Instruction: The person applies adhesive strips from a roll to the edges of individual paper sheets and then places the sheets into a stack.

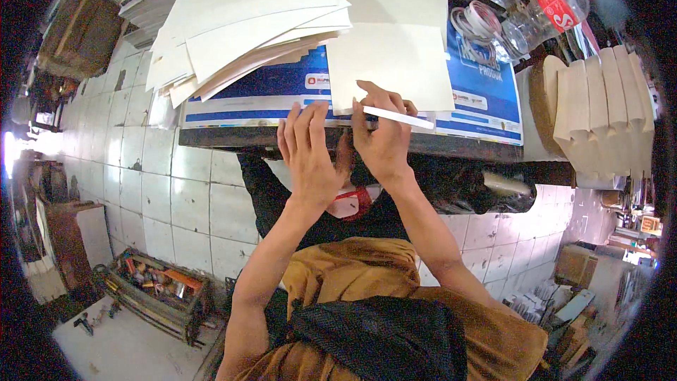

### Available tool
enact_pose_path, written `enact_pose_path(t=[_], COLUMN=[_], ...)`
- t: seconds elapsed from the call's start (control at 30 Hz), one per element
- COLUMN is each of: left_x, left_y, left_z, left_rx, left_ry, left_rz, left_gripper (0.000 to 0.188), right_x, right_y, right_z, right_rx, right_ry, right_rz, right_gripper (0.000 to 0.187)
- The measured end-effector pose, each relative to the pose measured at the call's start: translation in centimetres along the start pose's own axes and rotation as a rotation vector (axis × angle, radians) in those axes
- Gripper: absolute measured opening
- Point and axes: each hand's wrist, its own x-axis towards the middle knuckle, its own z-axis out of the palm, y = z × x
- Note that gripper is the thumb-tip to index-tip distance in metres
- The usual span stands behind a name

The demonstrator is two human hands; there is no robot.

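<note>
While the left hand (311,155) spreads, seemingly empty, the right (386,144) pinches a white strip (400,118).

Lettering (489,70) — blue sheet (275,85), red bottle labels (557,10)

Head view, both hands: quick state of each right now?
Left hand: open, fingers extended, nothing visibly held.
Right hand: closed, holding a slim white stick.

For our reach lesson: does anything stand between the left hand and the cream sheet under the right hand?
Nothing visible does: the left hand is right beside the cream sheet; the paper stack lies farther away.
</note>
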Motion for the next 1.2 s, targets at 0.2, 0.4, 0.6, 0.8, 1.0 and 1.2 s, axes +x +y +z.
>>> enact_pose_path(t=[0.2,0.4,0.6,0.8,1.0,1.2], left_x=[-0.3,0.2,0.2,0.5,0.7,0.7], left_y=[-0.3,0.3,0.2,0.9,0.8,0.8], left_z=[0.1,-0.1,0.0,-0.6,-0.3,-0.4], left_rx=[0.055,0.089,0.097,0.123,0.107,0.138], left_ry=[-0.070,-0.120,-0.070,-0.102,-0.099,-0.114], left_rz=[0.014,-0.030,-0.008,-0.028,-0.027,-0.022], left_gripper=[0.046,0.041,0.040,0.039,0.037,0.036], right_x=[0.0,-0.1,1.6,0.3,-0.3,-0.3], right_y=[-0.1,-0.1,5.4,9.6,10.1,10.5], right_z=[0.1,-2.1,-7.8,-9.0,-8.2,-8.0], right_rx=[-0.009,-0.022,0.398,-0.152,-0.290,-0.250], right_ry=[0.000,0.033,0.154,0.111,0.069,0.075], right_rz=[-0.003,0.096,0.457,0.260,0.118,0.110], right_gripper=[0.035,0.021,0.036,0.040,0.038,0.036])
